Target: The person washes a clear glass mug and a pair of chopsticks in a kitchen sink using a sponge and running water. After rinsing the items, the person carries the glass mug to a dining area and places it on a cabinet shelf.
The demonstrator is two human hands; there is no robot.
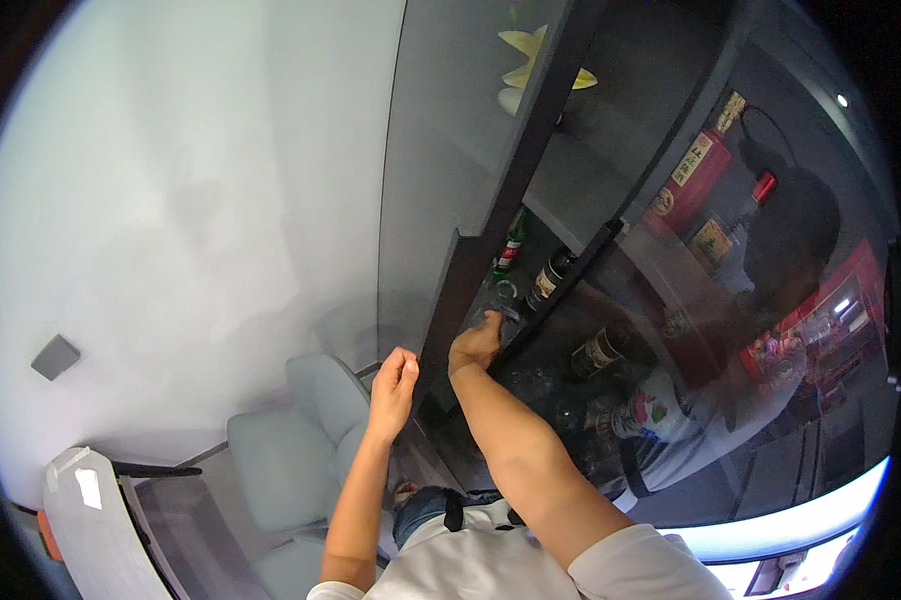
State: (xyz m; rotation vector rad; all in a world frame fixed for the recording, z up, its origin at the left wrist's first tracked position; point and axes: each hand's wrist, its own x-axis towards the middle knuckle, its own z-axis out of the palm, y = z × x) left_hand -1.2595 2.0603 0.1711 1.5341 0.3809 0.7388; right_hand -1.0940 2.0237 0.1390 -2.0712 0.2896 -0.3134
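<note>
My right hand [476, 346] reaches into a dark display cabinet [593, 142] through the gap beside a dark-framed glass door [690, 315]. Clear glassware [506, 291] stands just beyond its thumb. Most of its fingers are turned away, so whether they grip a glass is not visible. A dark bottle with a cream label [546, 281] and a green bottle with a red label [509, 251] stand farther in. My left hand [395, 390] hovers outside, left of the cabinet's dark upright [450, 292]. Its fingers are curled and nothing shows in them.
Behind the glass are a red boxed bottle [690, 176], a dark labelled canister [595, 352] and a painted vase [649, 409], partly masked by reflections. A yellow flower [525, 71] sits higher up. Grey chairs [278, 465] and a table [94, 517] stand to the left.
</note>
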